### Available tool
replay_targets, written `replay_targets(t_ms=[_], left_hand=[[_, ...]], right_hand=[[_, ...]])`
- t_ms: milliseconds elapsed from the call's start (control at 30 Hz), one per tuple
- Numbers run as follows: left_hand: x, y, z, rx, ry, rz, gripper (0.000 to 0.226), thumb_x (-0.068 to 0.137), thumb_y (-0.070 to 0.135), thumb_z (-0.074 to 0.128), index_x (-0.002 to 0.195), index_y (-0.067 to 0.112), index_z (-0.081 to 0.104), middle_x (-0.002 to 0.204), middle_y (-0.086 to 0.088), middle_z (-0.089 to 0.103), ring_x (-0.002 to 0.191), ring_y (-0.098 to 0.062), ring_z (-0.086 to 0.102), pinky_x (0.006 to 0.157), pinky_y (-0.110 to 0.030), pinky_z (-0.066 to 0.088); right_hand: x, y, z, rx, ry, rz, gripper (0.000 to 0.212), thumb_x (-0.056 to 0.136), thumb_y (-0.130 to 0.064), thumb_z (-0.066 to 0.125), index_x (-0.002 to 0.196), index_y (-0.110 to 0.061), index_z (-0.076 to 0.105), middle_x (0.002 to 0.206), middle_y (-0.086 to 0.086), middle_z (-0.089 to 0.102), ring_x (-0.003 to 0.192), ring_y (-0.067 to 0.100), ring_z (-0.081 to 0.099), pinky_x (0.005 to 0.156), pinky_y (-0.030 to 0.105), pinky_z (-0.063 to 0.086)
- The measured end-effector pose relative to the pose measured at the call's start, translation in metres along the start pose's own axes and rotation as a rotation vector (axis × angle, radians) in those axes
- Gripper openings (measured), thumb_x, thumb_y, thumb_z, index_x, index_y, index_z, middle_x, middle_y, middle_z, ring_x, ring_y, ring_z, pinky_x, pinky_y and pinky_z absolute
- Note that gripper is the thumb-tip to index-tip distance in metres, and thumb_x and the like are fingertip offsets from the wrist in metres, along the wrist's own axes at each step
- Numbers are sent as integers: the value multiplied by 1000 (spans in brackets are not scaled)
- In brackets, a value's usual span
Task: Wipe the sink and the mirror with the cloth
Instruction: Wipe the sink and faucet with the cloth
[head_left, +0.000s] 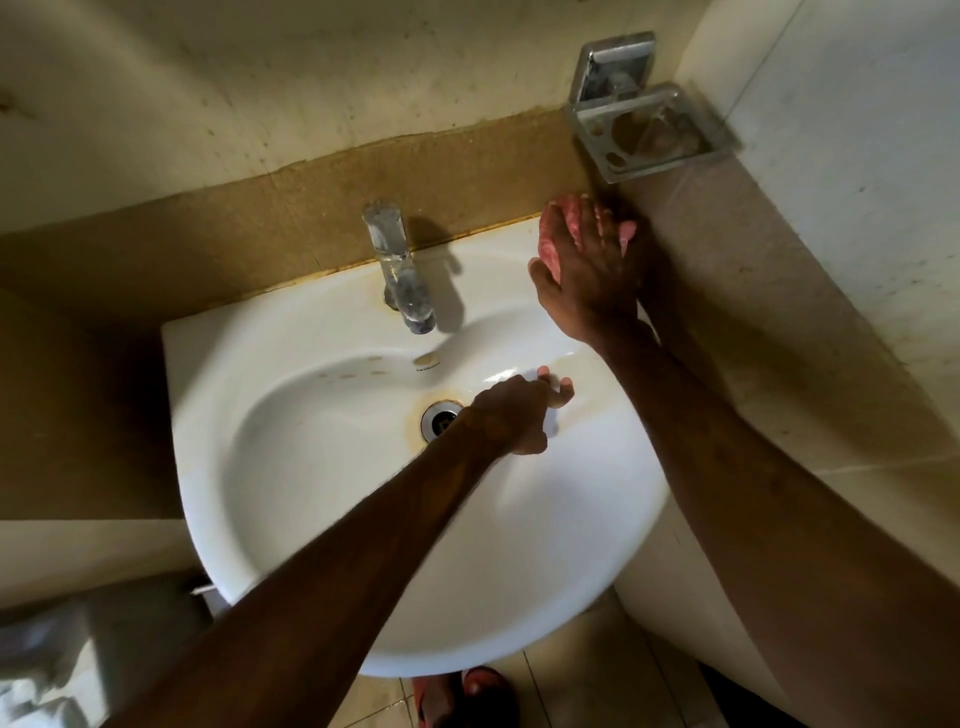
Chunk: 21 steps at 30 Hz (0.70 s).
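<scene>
A white ceramic sink (291, 499) fills the middle of the view, with yellow-brown stains around its drain (439, 420). My right hand (584, 270) lies flat on a pink cloth (550, 236) at the sink's back right corner, pressing it against the rim by the wall. My left hand (514, 413) rests inside the basin just right of the drain, fingers curled loosely and touching the porcelain, holding nothing. No mirror is in view.
A chrome tap (397, 265) stands at the back centre of the sink. A metal soap holder (647, 130) is fixed to the wall above the right corner. A tiled wall runs along the right. Red sandals (467, 696) show on the floor below.
</scene>
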<state>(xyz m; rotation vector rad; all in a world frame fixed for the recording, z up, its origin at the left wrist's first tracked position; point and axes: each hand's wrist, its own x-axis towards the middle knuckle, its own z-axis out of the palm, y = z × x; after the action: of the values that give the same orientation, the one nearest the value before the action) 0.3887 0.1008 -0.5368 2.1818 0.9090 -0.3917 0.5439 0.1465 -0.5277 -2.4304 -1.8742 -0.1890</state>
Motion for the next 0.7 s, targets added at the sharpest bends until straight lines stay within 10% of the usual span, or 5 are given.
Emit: replay_targets(t_ms=[233,533,700], left_hand=[[-5,-3,-7,67,14,19,66,91,13,58,153,21,38,150,-6,43,135,-27,50,111,-31,41],[-6,-2,0,59,23,25,64,95,14,54,155,21,33,157,-10,32,144,-25,41,117,-24,30],[-7,-1,-2,46,-26,-14,67,93,12,59,155,20,36,142,-5,50,136,-27,50,106,-22,37]], right_hand=[[-54,14,4,100,288,-74,67,103,-41,58,152,2,46,158,27,45,146,46,46,118,61,39],[-8,-10,1,133,48,95,63,107,-40,35,164,-14,25,171,17,25,159,38,21,130,59,9],[-23,-35,-3,94,109,-112,61,104,-35,39,163,-18,32,168,10,35,158,31,28,128,60,15]])
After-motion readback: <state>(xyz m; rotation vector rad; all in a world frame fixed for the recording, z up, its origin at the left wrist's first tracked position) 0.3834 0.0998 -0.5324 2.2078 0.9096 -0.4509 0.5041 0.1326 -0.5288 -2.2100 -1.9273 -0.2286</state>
